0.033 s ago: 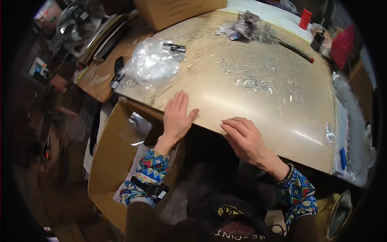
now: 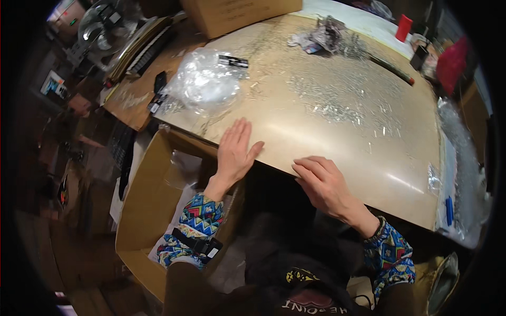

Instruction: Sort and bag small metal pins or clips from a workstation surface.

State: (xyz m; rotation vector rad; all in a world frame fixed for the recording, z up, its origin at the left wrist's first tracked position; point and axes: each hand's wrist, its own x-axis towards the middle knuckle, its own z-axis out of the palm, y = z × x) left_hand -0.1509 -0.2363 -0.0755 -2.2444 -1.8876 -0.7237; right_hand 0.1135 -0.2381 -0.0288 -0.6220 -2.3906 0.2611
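Observation:
My left hand (image 2: 235,154) lies flat on the tabletop (image 2: 311,139) near its front edge, fingers stretched and thumb apart, with nothing in it. My right hand (image 2: 325,183) rests at the same edge farther right, its fingers extended over the border and holding nothing that I can see; its thumb is hidden. Beyond the left hand sits a heap of clear plastic bags (image 2: 203,84) with a black label on it. Many small shiny metal pins (image 2: 337,111) are strewn over the middle of the table.
An open cardboard box (image 2: 138,210) stands below my left forearm. Toward the back are a closed carton (image 2: 240,16), a crumpled plastic bundle (image 2: 322,38), a dark rod (image 2: 390,68) and a red cylinder (image 2: 404,28). A blue pen (image 2: 449,210) lies at the right edge.
The whole view has shifted slightly. Both hands keep their places on the table edge.

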